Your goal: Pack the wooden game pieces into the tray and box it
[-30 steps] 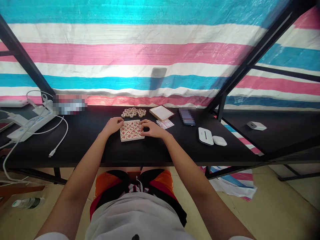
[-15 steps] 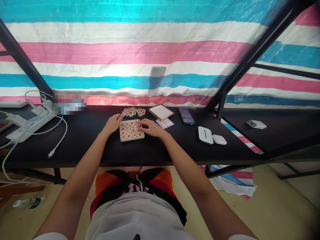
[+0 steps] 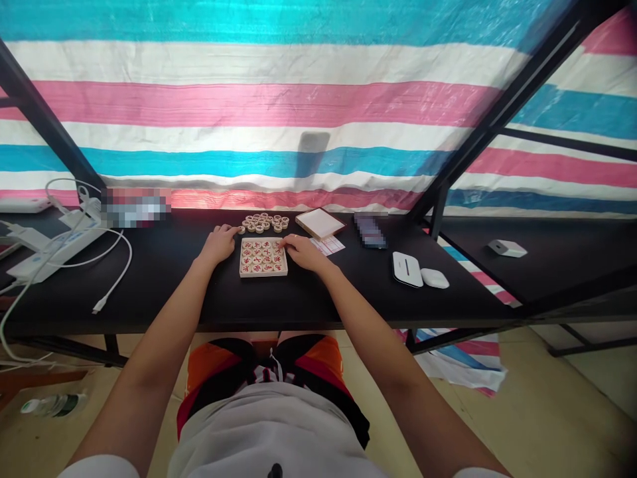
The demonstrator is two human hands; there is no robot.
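A shallow box (image 3: 263, 273) of round Chinese chess pieces with red characters lies on the black desk between my hands, its pieces set in rows. My right hand (image 3: 302, 252) is at the box's far right corner, a fingertip on or just over the corner piece; its fingers are partly extended. To the left of the box, my left hand (image 3: 219, 244) reaches forward with fingers stretched out. Its fingertip touches or nearly touches a loose chess piece (image 3: 241, 230) at the left end of a cluster of chess pieces (image 3: 263, 223) behind the box.
A box lid (image 3: 320, 224) rests partly over a printed paper (image 3: 329, 246). Further right are a blurred phone (image 3: 369, 231), a white device (image 3: 408, 269) and a white case (image 3: 434, 278). A power strip (image 3: 54, 255) with cables occupies the left. A striped sheet (image 3: 249, 106) hangs behind.
My right hand has drawn back from over the box's right side to its far corner, uncovering pieces. The box sits straighter. My left hand has shifted slightly left.
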